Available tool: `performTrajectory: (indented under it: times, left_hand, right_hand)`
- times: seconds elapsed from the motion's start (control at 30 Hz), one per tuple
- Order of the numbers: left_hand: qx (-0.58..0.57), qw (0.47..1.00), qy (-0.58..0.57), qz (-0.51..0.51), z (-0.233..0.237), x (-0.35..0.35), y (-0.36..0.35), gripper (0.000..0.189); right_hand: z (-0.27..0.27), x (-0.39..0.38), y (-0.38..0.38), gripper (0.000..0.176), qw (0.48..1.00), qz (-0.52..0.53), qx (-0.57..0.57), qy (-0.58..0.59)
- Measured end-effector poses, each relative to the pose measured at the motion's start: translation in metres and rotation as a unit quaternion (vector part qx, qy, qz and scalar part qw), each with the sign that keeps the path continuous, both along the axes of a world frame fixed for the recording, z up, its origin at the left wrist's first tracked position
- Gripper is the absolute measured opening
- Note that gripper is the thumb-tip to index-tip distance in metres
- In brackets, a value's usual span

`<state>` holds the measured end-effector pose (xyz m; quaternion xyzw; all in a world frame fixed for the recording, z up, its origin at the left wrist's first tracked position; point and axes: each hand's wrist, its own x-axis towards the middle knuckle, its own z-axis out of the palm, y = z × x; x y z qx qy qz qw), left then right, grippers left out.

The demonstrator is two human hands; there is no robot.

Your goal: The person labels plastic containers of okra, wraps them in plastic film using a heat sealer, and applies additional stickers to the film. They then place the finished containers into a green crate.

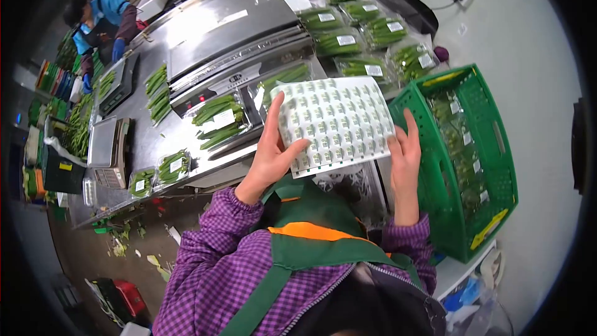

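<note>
A white sheet of printed labels (339, 121), with rows of small green-and-black stickers, is held up in front of me between both hands. My left hand (272, 146) grips its left edge, thumb on the face and fingers along the side. At the lower right edge, my right hand (404, 152) has its thumb against the sheet, with a finger raised. Behind the sheet lies a clear bag of green vegetables (283, 81), partly hidden. Left of my left hand sits another labelled bag of green pods (219, 118) on the sealing machine's front.
A steel sealing machine (233, 22) stands on the table. Labelled bags (345, 40) lie beyond it. On my right is a green crate (429, 168) holding several packs. Scales (109, 143) and a co-worker (102, 22) in blue are at left.
</note>
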<state>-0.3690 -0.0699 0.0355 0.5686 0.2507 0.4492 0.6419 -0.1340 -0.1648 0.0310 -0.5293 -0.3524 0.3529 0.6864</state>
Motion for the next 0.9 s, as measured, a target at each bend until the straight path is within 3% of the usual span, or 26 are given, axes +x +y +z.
performTrajectory:
  times: [0.07,0.2,0.23,0.3,0.33,0.47,0.53,0.67,0.83,0.9]
  left_hand:
    - [0.113,0.98,0.163,0.001,-0.004,-0.022,-0.004,0.084]
    - [0.16,0.95,0.264,-0.057,-0.014,-0.059,-0.012,0.086]
    - [0.158,0.95,0.262,-0.055,-0.013,-0.065,-0.017,0.086]
    - [0.002,0.988,0.149,-0.033,-0.014,-0.076,-0.029,0.087]
    - [-0.014,0.995,0.097,0.023,-0.022,-0.078,-0.033,0.081]
    - [-0.032,0.989,0.118,0.089,-0.031,-0.099,-0.05,0.064]
    - [-0.035,0.977,0.194,0.077,-0.035,-0.107,-0.061,0.058]
    - [-0.072,0.989,0.099,0.087,-0.015,-0.1,-0.095,0.047]
    - [-0.086,0.967,0.232,0.065,-0.015,-0.114,-0.131,0.031]
    - [-0.095,0.967,0.224,0.077,-0.019,-0.122,-0.148,0.03]
  right_hand:
    - [-0.007,-0.005,0.012,0.055,0.999,0.04,-0.006,0.017]
    - [-0.007,-0.025,0.02,0.051,0.994,0.091,-0.036,-0.039]
    - [-0.014,-0.03,0.022,0.048,0.992,0.111,-0.043,-0.029]
    - [-0.019,-0.038,0.021,0.04,0.986,0.156,-0.06,-0.015]
    - [-0.02,-0.042,0.02,0.04,0.984,0.164,-0.063,-0.017]
    - [-0.02,-0.053,0.008,0.034,0.968,0.232,-0.064,-0.077]
    - [-0.021,-0.057,-0.002,0.031,0.961,0.242,-0.058,-0.125]
    - [-0.026,-0.062,-0.033,0.029,0.959,0.246,-0.065,-0.122]
    - [-0.038,-0.075,-0.071,0.025,0.961,0.256,-0.082,-0.068]
    - [-0.045,-0.079,-0.079,0.024,0.956,0.266,-0.074,-0.097]
